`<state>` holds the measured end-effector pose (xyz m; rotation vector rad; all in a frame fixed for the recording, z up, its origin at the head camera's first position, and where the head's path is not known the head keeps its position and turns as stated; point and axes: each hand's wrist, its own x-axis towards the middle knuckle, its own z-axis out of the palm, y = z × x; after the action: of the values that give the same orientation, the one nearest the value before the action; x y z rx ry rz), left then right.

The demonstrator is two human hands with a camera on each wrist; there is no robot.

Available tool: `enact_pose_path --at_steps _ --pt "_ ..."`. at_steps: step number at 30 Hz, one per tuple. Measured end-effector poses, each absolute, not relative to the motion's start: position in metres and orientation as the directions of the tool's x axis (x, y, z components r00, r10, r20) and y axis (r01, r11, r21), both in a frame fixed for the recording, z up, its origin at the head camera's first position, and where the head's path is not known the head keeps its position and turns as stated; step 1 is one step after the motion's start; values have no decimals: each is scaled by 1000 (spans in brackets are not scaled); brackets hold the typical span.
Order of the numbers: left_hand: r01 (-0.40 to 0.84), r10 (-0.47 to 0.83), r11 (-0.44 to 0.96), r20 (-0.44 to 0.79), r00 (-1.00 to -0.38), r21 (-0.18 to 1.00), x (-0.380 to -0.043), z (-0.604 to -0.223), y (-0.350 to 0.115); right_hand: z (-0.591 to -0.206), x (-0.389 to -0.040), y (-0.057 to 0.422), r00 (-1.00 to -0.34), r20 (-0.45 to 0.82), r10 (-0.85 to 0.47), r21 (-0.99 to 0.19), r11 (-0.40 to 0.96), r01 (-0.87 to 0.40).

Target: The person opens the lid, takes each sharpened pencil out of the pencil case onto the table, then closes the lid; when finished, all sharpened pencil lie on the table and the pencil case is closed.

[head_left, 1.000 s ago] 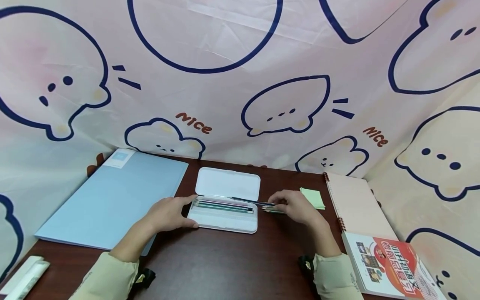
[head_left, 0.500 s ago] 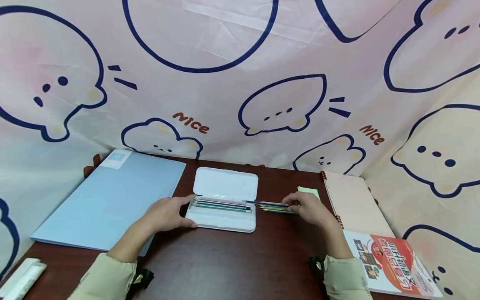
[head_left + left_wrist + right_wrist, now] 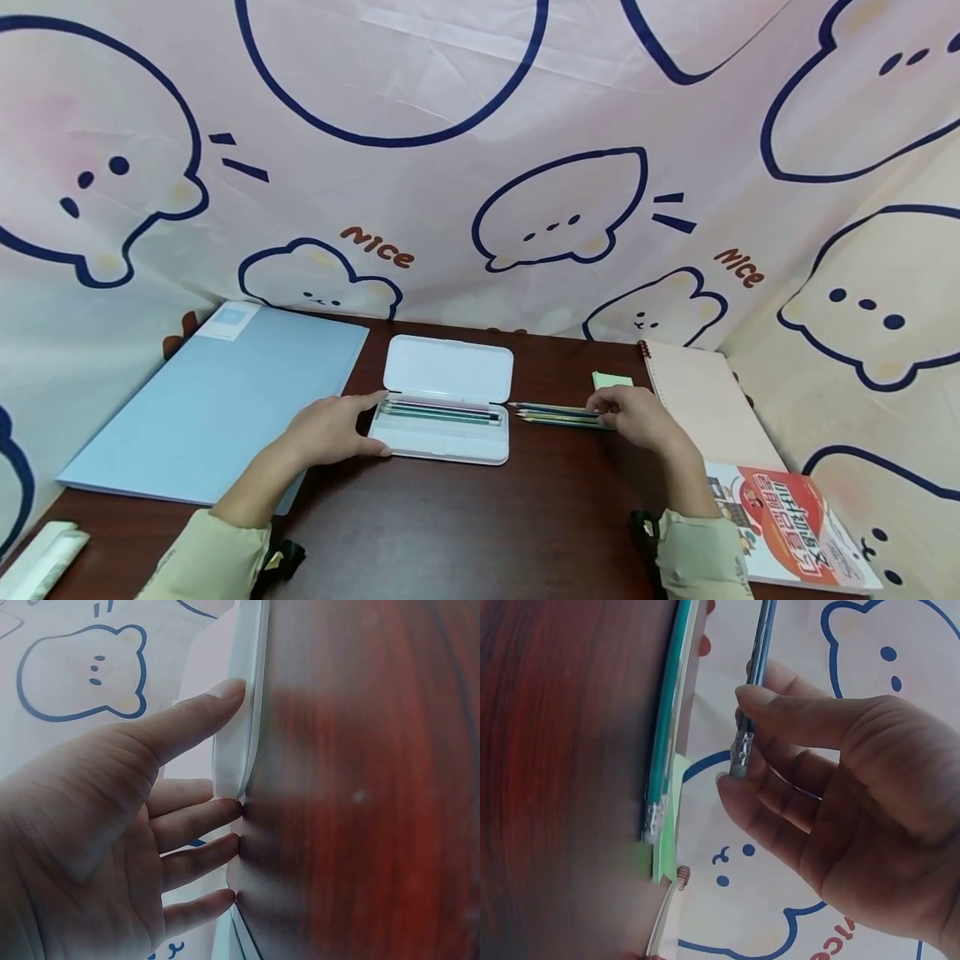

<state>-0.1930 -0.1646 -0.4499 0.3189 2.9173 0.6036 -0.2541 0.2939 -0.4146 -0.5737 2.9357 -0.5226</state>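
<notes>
A white pencil case (image 3: 442, 447) lies with its lid folded back on the table, several pencils (image 3: 442, 412) along its back side. My left hand (image 3: 330, 429) holds its left end, with the thumb at the front and the index finger at the back corner. To the right of the case, several pencils (image 3: 558, 421) lie side by side on the table. Above them my right hand (image 3: 637, 414) pinches a dark blue pencil (image 3: 760, 645) near its eraser end; in the right wrist view a green pencil (image 3: 667, 712) lies apart from it.
Green sticky notes (image 3: 611, 381) lie behind my right hand. A spiral notebook (image 3: 708, 400) and a book (image 3: 795, 525) line the right edge. A blue folder (image 3: 225, 392) covers the left; a white-and-green object (image 3: 45, 554) sits front left. A printed curtain backs the table.
My right hand has moved right with the pencil, drawing its tip away from the case to beside the loose pencils. My left hand stays on the case; the view shifts slightly.
</notes>
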Motion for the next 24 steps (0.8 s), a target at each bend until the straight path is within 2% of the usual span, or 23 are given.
enact_pose_path --at_steps 18,24 --pt "173 236 895 -106 -966 411 -194 -447 -164 -417 -255 308 -926 -185 -330 -336 906 -256" --pt "166 229 896 -108 -967 413 -193 -448 -164 -420 -256 308 -926 -199 -320 -326 913 -245"
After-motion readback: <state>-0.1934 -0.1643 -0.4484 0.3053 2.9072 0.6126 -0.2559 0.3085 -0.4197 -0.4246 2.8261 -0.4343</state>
